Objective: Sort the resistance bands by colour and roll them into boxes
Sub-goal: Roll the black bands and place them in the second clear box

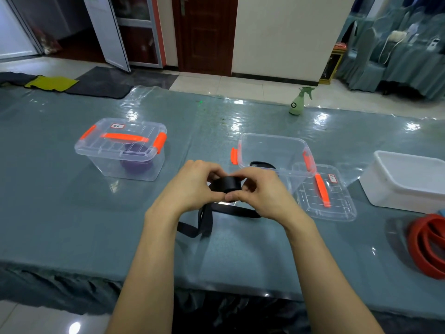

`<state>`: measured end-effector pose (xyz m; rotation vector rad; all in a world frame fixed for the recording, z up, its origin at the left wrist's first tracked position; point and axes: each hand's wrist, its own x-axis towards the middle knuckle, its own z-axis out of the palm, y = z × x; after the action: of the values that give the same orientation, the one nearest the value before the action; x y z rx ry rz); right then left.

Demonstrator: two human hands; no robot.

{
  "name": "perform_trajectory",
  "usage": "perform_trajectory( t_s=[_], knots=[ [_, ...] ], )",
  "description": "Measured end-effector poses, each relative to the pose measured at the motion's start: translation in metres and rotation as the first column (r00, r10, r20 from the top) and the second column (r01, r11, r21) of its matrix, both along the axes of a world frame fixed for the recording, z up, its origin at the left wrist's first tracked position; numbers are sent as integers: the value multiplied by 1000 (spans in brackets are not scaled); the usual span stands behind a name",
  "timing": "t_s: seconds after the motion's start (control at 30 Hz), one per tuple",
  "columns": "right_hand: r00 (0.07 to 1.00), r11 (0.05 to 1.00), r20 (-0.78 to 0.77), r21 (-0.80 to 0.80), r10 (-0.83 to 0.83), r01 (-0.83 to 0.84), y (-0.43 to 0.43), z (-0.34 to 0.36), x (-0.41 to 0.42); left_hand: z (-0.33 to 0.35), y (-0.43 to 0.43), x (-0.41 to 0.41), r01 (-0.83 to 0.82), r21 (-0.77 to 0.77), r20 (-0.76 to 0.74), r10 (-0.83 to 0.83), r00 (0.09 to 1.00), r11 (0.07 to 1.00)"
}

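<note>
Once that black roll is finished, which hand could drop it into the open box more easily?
Probably the right hand: it pinches the roll and lies nearest the open box. The left hand sits farther off.

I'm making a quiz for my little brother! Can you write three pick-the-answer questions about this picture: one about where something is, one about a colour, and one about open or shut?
1. Where do the red bands lie?
A) in the white tub
B) on the table, far right
C) inside a clear box

2. What colour is the band that the left hand and right hand are rolling?
A) purple
B) yellow
C) black

3. How is the box holding the purple band?
A) lid on
B) lid off
C) tipped over

Answers:
1. B, they rest on the table at the picture's right edge.
2. C, the roll between the fingers is black.
3. A, its lid sits on top.
</note>
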<state>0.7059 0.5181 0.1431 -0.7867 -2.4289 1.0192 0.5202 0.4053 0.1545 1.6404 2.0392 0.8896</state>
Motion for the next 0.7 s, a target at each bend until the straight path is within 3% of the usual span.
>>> perform_trajectory(
  t_s=[0.1,0.2,0.37,0.47,0.53,0.63,0.7],
  knots=[
    [998,999,-57,-23,-41,40,1,-1,5,-12,-2,-7,15,56,218,-27,976,998],
    [978,984,-174,-153,-117,91,5,1,11,-18,-4,-12,-15,162,435,-57,899,987],
    [877,854,-449,-511,-168,-99,3,-4,10,-12,0,4,-68,299,597,-131,791,952],
    [893,809,-417,-577,-168,-117,1,-15,13,-7,-2,-2,-18,229,474,-96,875,973],
    [961,829,-265,-553,-84,-80,3,-19,17,-7,-5,-3,11,116,294,-45,955,993],
    [999,953,5,-300,32,-29,3,-20,17,-3,-5,7,28,-8,100,-27,995,1000],
    [997,994,77,-103,32,-24,1,-19,13,1,-3,12,34,-49,4,-34,999,998]
  ],
)
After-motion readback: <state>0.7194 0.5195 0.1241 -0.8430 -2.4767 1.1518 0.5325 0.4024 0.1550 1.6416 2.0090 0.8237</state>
